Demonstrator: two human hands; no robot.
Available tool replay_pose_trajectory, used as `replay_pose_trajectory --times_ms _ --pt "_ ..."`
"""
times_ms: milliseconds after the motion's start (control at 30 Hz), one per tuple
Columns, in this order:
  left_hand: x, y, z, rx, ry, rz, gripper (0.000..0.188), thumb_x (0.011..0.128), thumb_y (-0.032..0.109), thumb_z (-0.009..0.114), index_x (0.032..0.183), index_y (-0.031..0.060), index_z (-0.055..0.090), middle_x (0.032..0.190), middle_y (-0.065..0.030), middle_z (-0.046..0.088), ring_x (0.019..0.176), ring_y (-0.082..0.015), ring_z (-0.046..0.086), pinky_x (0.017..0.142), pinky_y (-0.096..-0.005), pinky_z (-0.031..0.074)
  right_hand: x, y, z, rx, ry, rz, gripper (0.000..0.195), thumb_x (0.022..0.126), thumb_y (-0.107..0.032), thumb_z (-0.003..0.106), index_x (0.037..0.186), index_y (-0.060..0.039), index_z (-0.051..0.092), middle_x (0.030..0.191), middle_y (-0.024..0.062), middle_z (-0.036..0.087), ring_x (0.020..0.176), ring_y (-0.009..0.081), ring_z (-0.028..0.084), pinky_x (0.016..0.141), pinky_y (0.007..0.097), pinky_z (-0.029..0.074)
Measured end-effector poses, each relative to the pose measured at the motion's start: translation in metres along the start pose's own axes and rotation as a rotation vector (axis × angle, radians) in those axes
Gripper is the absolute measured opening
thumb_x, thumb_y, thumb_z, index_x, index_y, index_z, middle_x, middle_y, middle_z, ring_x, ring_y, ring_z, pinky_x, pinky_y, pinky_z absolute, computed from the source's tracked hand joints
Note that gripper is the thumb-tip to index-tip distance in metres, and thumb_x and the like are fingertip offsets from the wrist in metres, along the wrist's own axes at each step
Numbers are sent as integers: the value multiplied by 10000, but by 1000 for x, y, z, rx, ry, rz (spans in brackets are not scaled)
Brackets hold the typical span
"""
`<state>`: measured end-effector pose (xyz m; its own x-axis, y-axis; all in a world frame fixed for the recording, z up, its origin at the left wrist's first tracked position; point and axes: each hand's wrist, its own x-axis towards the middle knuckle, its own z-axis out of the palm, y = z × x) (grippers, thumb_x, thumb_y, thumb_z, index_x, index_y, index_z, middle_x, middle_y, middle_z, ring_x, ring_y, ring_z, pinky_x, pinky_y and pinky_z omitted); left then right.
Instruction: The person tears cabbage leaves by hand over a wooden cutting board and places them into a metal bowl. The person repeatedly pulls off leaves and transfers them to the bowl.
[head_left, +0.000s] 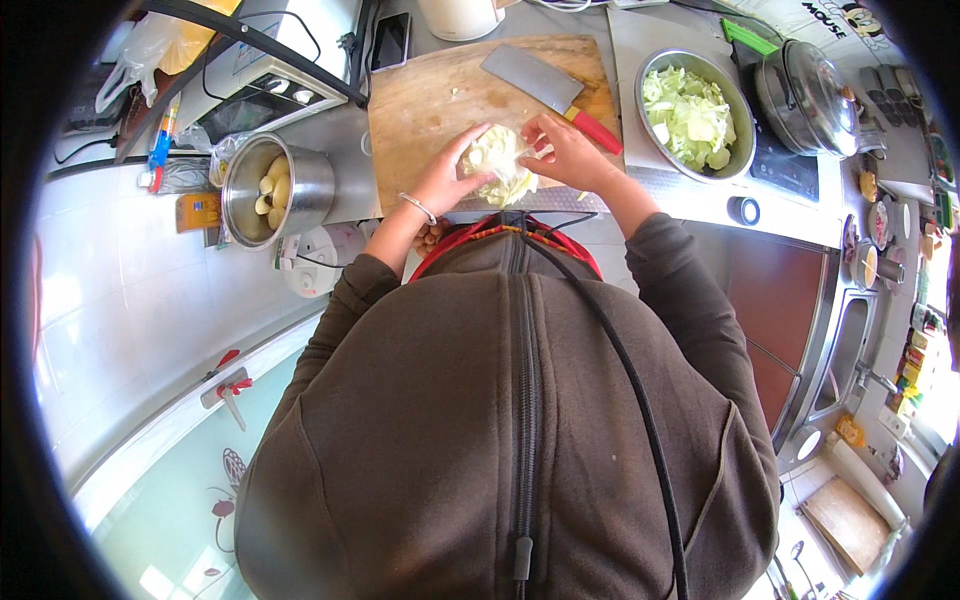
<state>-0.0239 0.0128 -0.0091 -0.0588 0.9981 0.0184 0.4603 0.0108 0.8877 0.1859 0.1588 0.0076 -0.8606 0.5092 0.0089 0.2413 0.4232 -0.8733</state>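
A cut piece of pale cabbage (495, 166) sits at the near edge of a wooden cutting board (420, 105). My left hand (448, 174) cups its left side, thumb across the front. At its right side, the fingertips of my right hand (574, 156) pinch a thin whitish piece; whether that is leaf or plastic film I cannot tell. Behind my right hand lies a cleaver (534, 77) with a red and yellow handle, its blade flat on the board. To the right stands a metal bowl (641, 97) of torn or chopped cabbage (690, 120).
A steel pot (315, 184) holding peeled potatoes (277, 187) stands left of the board. A phone (391, 41) lies behind the board's left corner. On the right, a lidded pot (802, 97) sits on a cooktop (784, 169). A black cable (615, 330) hangs down my jacket.
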Motion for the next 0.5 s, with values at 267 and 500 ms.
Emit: replay_pose_trajectory --times_ms 267,500 --pt "2 -1 -6 39 -6 -52 720 824 184 783 1440 81 424 1384 -136 540 1269 -216 508 1069 -352 392 -4 23 9 90 -22 9 355 873 -271 699 1105 -31 580 902 94 637 869 186 636 761 317 519" --pt "0 5 -7 102 4 -45 730 820 229 786 1438 87 425 1375 -160 545 1269 -263 525 1061 -364 405 -8 30 14 764 130 495 310 922 -270 667 1081 -9 621 937 61 633 889 122 623 792 293 511"
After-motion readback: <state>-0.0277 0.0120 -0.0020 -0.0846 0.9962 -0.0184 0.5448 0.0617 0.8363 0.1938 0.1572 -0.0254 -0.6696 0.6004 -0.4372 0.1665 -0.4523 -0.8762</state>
